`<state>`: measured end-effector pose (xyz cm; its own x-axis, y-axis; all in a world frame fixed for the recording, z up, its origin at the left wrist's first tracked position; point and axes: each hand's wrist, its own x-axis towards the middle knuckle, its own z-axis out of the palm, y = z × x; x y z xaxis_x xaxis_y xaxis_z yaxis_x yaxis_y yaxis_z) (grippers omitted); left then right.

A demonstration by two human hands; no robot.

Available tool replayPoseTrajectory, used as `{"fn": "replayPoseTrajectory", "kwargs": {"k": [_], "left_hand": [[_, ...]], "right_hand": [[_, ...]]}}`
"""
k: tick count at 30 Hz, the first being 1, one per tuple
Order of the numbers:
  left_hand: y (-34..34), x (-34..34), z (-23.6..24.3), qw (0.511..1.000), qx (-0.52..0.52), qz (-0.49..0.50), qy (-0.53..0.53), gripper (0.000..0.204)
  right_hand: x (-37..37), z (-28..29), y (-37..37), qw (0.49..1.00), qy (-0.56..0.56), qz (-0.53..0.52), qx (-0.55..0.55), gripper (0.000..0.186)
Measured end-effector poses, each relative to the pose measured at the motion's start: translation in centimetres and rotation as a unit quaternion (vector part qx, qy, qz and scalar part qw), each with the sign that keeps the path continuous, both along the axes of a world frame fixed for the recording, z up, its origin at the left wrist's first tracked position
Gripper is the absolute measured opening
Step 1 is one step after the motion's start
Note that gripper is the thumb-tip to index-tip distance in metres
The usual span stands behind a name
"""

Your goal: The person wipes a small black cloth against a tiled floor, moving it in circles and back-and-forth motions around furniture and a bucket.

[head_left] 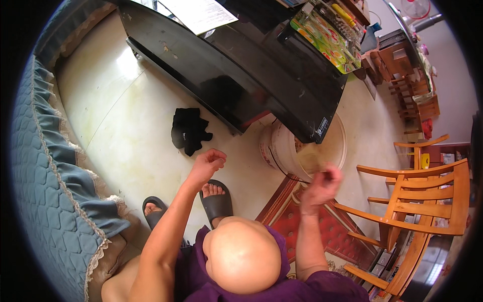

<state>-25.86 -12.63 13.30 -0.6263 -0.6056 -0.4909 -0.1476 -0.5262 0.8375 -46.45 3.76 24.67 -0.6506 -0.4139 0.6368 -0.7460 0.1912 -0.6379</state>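
The left hand [212, 160] hangs over the pale floor [146, 173], just on the near side of a crumpled black cloth [189, 132], and looks apart from it; its grip has the fingers bent in toward the thumb, and I cannot tell whether anything small is pinched there. The right hand [322, 187] is blurred at the near edge of a white bucket [277, 146]; its fingers look curled, but I cannot tell whether that grip is pressed together or holding something, or whether it touches the rim. The bucket stands on the floor right of the cloth, partly under the right end of the black tabletop [251, 75]. On the tabletop lie papers [198, 14] at the far left and a patterned tray [322, 43] at the far right. Dark slippers [217, 201] are on the feet. A quilted blue cover [55, 196] runs down the left, a red rug [327, 231] lies near right, and a wooden chair [427, 201] stands farther right.
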Motion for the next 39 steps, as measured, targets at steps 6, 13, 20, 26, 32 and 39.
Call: {"fn": "replayPoseTrajectory", "kwargs": {"k": [6, 13, 20, 26, 32, 39], "left_hand": [[1.5, 2.3, -6.0, 0.98, -0.099, 0.008, -0.175, 0.02], [0.5, 8.0, -7.7, 0.874, -0.307, 0.114, -0.359, 0.025], [-1.5, 9.1, -5.9, 0.873, -0.284, 0.18, -0.353, 0.038], [-2.4, 14.6, -5.3, 0.74, -0.285, 0.416, -0.446, 0.054], [-2.2, 16.5, -1.1, 0.646, -0.398, 0.444, -0.476, 0.047], [-2.1, 16.3, -2.3, 0.658, -0.386, 0.409, -0.501, 0.043]], "right_hand": [[-3.4, 0.6, -1.4, 0.96, 0.066, 0.032, 0.271, 0.045], [10.3, -8.4, -11.0, 0.846, -0.099, 0.442, 0.282, 0.048], [13.1, -18.8, -22.2, 0.798, 0.112, 0.461, 0.371, 0.061], [24.8, -20.4, -28.7, 0.786, -0.055, 0.569, 0.236, 0.048], [39.3, -21.8, -29.2, 0.624, 0.043, 0.736, 0.259, 0.06], [38.2, -25.9, -21.0, 0.507, -0.086, 0.805, 0.296, 0.042]]}}
